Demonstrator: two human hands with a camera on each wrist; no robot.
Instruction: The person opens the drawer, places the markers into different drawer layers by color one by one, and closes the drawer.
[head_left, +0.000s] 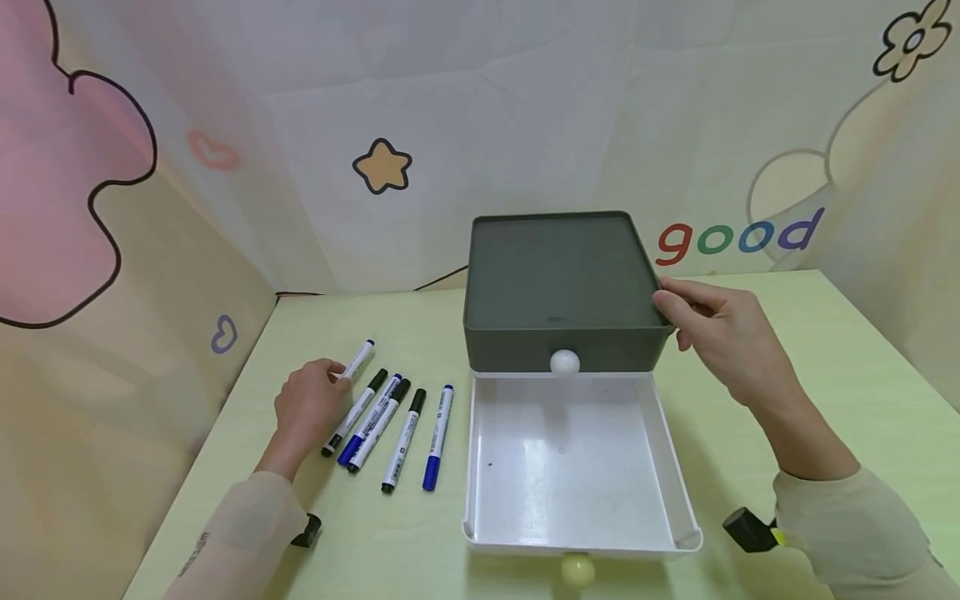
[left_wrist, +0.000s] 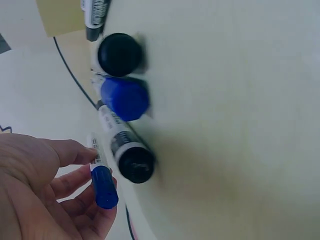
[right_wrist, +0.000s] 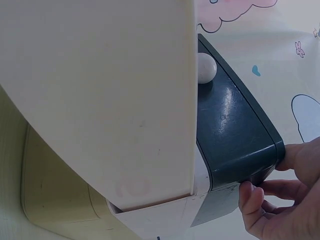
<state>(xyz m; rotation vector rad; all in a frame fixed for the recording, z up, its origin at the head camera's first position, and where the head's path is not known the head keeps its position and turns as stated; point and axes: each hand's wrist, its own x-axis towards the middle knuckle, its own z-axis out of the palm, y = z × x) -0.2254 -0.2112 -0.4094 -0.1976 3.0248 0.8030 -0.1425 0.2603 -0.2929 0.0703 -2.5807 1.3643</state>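
My left hand (head_left: 309,402) pinches a blue-capped whiteboard marker (left_wrist: 104,185) between thumb and fingers, at the left end of a loose row of markers. Several others lie beside it on the table, among them a black-capped marker (head_left: 403,442) and a blue-capped one (head_left: 438,437) at the row's right end. On the right, my right hand (head_left: 720,333) grips the side edge of a dark green desktop drawer box (head_left: 562,275), thumb at its top rim and fingers against its side. Below the green front, a white drawer (head_left: 562,467) is pulled out toward me with nothing inside.
A white round knob (head_left: 565,362) sits on the green front, and a yellowish knob (head_left: 577,572) shows below the open drawer's front edge. Behind the pale green table (head_left: 795,333) hangs a printed cloth (head_left: 510,108).
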